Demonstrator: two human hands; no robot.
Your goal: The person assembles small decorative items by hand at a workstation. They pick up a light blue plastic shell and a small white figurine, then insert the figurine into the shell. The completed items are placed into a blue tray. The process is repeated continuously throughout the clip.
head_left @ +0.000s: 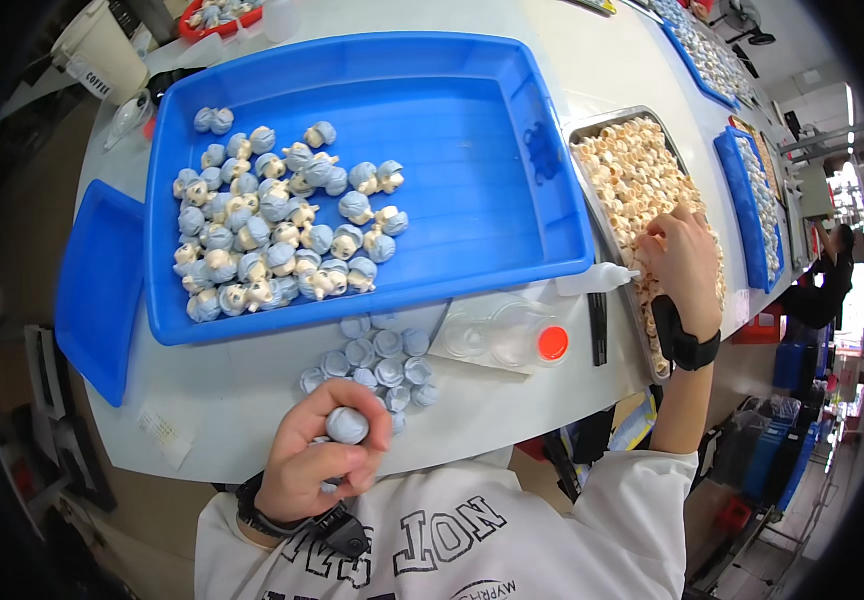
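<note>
In the head view, the left hand (pixel 297 462) pinches a rounded light-blue piece (pixel 348 426) between thumb and forefinger by the worktop's (pixel 512 425) near edge. The right hand (pixel 685 268) bends over cream pieces (pixel 620 165) toward its right edge, grip hidden.

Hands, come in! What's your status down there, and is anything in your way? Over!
Left hand: gripping a round light-blue piece. Right hand: down at the cream pieces. Nozzle bottle lies close by, apparently blocking neither hand.
</note>
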